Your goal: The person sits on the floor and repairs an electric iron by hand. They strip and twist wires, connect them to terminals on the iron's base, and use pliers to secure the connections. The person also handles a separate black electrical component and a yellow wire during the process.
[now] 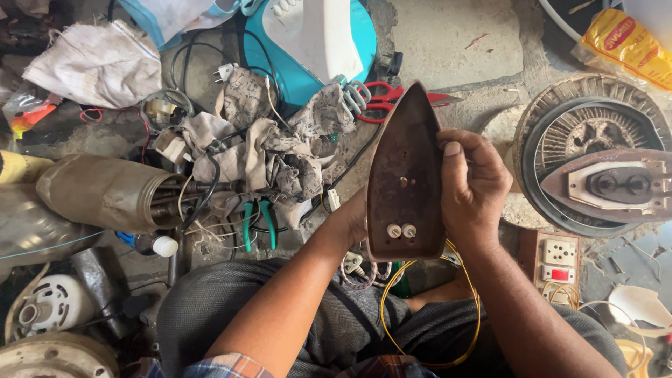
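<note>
I hold a rusty brown iron soleplate (404, 175) upright over my lap, its pointed tip away from me and two white terminals near its base. My right hand (474, 183) grips its right edge, thumb on the plate's rim. My left hand (352, 218) supports it from behind on the left side, mostly hidden by the plate. A yellow wire (392, 308) loops below the plate across my legs.
A second iron body (607, 185) lies on a round fan motor part at right, above a switch socket board (558, 259). Red scissors (381, 99), green pliers (257, 224), crumpled rags (280, 147), a metal cylinder (105, 192) and a teal appliance (308, 42) crowd the floor.
</note>
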